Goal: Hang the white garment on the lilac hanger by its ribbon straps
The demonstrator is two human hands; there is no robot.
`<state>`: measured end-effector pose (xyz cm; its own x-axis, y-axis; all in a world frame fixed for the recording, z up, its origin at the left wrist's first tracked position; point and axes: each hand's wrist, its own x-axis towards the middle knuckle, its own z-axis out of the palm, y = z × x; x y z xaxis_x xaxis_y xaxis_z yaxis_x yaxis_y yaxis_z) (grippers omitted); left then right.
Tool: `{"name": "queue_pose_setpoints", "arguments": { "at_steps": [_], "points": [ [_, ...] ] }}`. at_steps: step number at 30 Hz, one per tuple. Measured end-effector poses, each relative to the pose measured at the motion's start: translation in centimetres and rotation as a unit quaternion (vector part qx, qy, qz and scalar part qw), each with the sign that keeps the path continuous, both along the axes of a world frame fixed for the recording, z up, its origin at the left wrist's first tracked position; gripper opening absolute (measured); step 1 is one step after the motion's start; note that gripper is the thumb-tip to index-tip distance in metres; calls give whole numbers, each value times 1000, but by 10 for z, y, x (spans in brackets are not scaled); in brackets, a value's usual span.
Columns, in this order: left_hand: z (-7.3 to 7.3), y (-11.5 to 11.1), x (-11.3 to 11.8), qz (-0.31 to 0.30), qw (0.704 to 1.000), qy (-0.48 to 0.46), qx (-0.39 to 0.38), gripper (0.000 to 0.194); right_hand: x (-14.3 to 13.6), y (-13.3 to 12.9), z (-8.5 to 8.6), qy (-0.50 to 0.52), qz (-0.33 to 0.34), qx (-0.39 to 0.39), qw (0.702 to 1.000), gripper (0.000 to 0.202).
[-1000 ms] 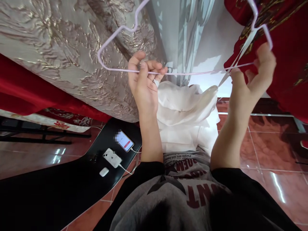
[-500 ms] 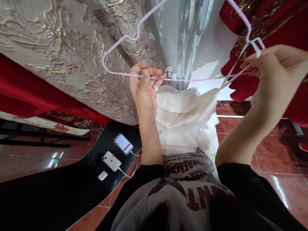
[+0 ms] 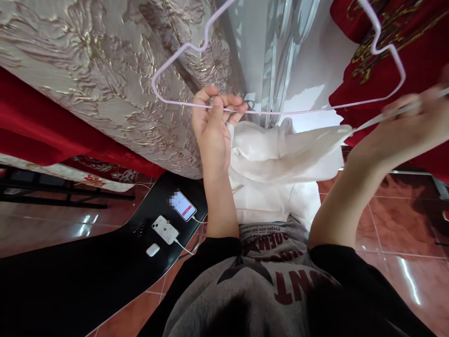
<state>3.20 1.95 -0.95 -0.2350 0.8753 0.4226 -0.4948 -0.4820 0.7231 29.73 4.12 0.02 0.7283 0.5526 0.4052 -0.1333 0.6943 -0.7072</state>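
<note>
One white strap (image 3: 372,122) drawn off one lilac hanger (image 3: 280,113), right grip (image 3: 414,125) closed on strap, left grip (image 3: 215,128) pinching hanger

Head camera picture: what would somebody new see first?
Probably the pale purple hanger across the top middle, held by the left hand. Below it is bunched white cloth, its strap stretching to the right hand near the right edge. Gold-patterned red cloth hangs at upper right.
</note>
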Motion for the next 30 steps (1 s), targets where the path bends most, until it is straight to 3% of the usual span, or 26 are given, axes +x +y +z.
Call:
{"name": "queue_pose_setpoints", "arguments": {
  "at_steps": [2,4,6,11,17,20,24,30],
  "points": [
    [-2,0,1,-1,1000,5,-1,13,-27,-10,-16,-135,-10,49,990,40],
    [-2,-1,3,0,1000,14,-6,10,-49,-17,-26,-265,36,5,963,32],
    [-3,-5,2,0,999,35,-11,10,-62,-17,-31,-320,56,-43,945,29],
    [-10,-18,-23,-14,988,153,-27,29,-57,-7,-29,-282,-4,17,959,38],
    [-13,-31,-61,112,939,314,83,41,-50,-7,-19,-260,-16,49,964,43],
    [-8,-30,-81,156,908,373,107,54,-51,-7,-14,-249,-21,52,967,43],
    [4,-26,-107,160,881,421,142,69,-50,-5,-10,-221,-7,36,975,45],
    [27,-13,-112,272,855,424,122,51,-43,5,-17,-225,-11,2,974,51]
  ]
}}
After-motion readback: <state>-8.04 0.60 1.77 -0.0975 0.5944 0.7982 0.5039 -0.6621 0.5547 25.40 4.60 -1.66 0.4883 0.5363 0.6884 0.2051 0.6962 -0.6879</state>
